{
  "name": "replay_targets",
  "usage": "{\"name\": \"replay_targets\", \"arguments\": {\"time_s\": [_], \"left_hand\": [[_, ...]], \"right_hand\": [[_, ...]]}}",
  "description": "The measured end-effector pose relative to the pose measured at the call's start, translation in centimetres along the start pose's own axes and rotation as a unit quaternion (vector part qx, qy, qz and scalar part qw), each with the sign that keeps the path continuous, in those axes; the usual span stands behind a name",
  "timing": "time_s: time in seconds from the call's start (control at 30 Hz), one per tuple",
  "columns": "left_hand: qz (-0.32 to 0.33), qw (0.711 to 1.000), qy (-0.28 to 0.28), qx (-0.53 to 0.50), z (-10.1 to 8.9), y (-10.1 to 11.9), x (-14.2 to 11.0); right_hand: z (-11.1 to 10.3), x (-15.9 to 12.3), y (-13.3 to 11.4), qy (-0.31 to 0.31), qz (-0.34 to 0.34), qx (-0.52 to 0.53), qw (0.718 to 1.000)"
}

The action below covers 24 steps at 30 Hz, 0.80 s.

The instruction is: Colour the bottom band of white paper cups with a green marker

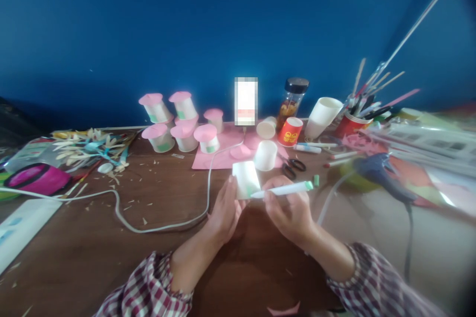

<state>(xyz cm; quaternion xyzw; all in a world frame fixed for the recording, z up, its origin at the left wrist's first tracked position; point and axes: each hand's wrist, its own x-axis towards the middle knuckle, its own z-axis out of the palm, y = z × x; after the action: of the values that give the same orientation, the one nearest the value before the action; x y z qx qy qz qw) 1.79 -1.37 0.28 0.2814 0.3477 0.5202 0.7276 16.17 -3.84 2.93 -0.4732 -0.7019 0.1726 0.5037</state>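
Note:
My left hand [225,208] is closed around a small white paper cup [245,178], held tilted above the brown table. Between the fingers of my right hand [290,208] is a white marker with a green end [288,188]. Its tip touches the lower side of the cup, where a patch of green shows. The marker's small green cap [316,180] is just to the right of its back end. Beyond my hands, another white cup [265,155] stands beside black-handled scissors [293,166].
Several white cups with pink tops [156,137] stand at the back left, some stacked. Pink paper [203,158] lies mid-table near a red cup [290,131] and a jar [292,99]. A white cable [156,230] crosses the left side; a glue gun [386,178] lies right.

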Motion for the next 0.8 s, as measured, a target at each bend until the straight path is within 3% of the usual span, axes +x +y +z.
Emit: {"name": "replay_targets", "arguments": {"time_s": [0.37,0.8], "left_hand": [[0.008,1.000,-0.009,-0.008,0.12,0.02,-0.02],[0.003,1.000,0.000,0.004,0.11,-0.04,0.03]], "right_hand": [[-0.06,0.09,0.08,-0.013,-0.002,-0.007,1.000],[0.05,-0.08,0.17,0.017,-0.012,-0.008,1.000]]}}
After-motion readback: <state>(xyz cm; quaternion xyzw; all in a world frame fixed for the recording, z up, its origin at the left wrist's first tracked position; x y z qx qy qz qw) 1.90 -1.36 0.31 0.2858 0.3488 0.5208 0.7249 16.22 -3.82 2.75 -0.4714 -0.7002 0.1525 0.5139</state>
